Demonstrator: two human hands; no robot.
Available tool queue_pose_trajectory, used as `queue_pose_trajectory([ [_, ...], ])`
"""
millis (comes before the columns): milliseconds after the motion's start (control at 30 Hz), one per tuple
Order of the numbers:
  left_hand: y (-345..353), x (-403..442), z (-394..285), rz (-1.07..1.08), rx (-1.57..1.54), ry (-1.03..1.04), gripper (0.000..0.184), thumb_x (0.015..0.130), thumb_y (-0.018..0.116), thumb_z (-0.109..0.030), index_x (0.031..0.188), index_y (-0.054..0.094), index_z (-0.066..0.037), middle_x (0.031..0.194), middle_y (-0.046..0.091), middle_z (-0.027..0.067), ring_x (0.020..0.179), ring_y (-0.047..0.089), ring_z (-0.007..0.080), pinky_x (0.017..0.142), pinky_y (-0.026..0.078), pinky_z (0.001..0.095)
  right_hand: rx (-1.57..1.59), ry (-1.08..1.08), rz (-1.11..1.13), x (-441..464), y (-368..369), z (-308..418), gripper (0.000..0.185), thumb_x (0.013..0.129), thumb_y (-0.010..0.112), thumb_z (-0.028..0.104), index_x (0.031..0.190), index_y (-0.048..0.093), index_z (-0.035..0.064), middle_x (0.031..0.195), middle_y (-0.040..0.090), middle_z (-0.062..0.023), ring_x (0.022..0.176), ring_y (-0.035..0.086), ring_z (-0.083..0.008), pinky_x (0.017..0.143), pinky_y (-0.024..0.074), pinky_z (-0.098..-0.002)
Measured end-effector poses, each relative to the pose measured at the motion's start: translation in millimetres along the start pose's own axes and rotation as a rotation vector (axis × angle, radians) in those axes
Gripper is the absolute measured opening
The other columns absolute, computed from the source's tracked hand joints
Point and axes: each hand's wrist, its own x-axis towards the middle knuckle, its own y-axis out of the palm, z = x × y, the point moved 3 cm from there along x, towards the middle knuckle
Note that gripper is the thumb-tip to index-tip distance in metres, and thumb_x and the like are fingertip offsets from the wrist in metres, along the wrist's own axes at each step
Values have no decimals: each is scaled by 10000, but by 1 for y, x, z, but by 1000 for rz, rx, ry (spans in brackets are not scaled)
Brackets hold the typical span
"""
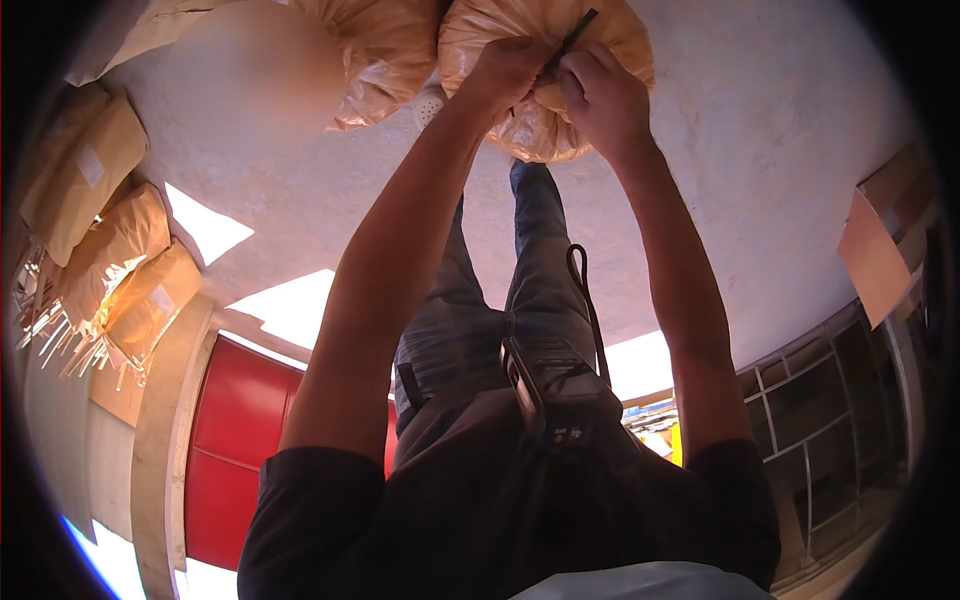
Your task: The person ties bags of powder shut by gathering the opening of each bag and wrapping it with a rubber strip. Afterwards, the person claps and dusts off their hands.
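Note:
Both of my hands are at the top of a full, orange-brown plastic bag (620, 35), whose film is wrinkled and shiny. My left hand (512, 72) has its fingers bent and pinched at the bag's top. Close beside it, my right hand (606, 98) is closed too, thumb and fingers pressed together. Between them a dark narrow strip (578, 32) sticks out, slanting up and right, and both hands grip at its lower part. The bag's gathered neck is mostly hidden by my fingers.
Another filled plastic bag (385, 60) stands to the left. Brown packages (90, 170) with thin sticks poking out are stacked at far left. A red panel (240, 450), a cardboard piece (873, 260) and a metal grid (810, 440) lie around the pale floor (760, 150).

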Motion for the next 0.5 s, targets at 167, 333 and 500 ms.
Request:
queue_pose_trajectory([
  [167,-1,0,-5,94,-52,7,268,930,610,-234,740,598,-46,589,477,-15,477,367,58,429,262,253,16,15,-29,3,-6,-1,189,814,712,155,993,658,123,913,620,-46,756,663,-261,639,544,-368],
  [333,-6,6,-6,240,-123,-130,295,942,621,-228,733,604,-21,577,492,12,439,367,71,387,239,252,-4,-43,-21,0,-10,1,199,809,704,127,1002,656,120,905,611,-36,750,660,-249,620,542,-356],
  [500,-3,7,-8,185,-20,-144,275,941,625,-211,747,626,-16,559,506,22,421,382,75,375,239,257,-64,-190,-1,5,-13,1,135,802,689,123,925,635,115,879,590,-31,684,644,-256,572,534,-354],
])
